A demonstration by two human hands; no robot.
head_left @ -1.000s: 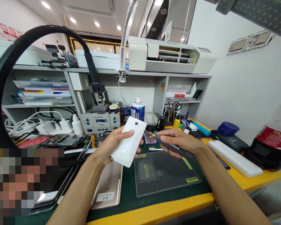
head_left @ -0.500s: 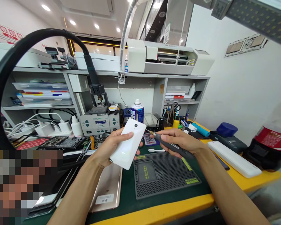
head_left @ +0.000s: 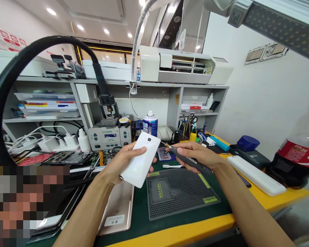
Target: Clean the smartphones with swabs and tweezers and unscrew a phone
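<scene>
A white smartphone (head_left: 141,161) is tilted in my left hand (head_left: 121,161), its back with the camera lens facing me. My thumb lies across the back, and fingertips show at the far edge. My right hand (head_left: 193,156) grips a dark grey pen-shaped tool (head_left: 186,159) with a brass-coloured collar and a thin metal tip. The tip points left, close by the phone's upper right edge; I cannot tell whether it touches. Under the hands lies a black perforated mat (head_left: 182,195). A rose-gold tablet (head_left: 118,209) rests beneath my left forearm.
A hot-air station (head_left: 110,135), a blue-white spray can (head_left: 150,123) and a white toothbrush (head_left: 172,166) lie beyond the hands. On the right are a long white bar-shaped case (head_left: 256,175) and a cola bottle (head_left: 296,157). Dark-screened devices (head_left: 67,195) are stacked at left.
The view has shifted slightly. Both hands keep their hold on the phone and the pen-shaped tool, almost in the same position.
</scene>
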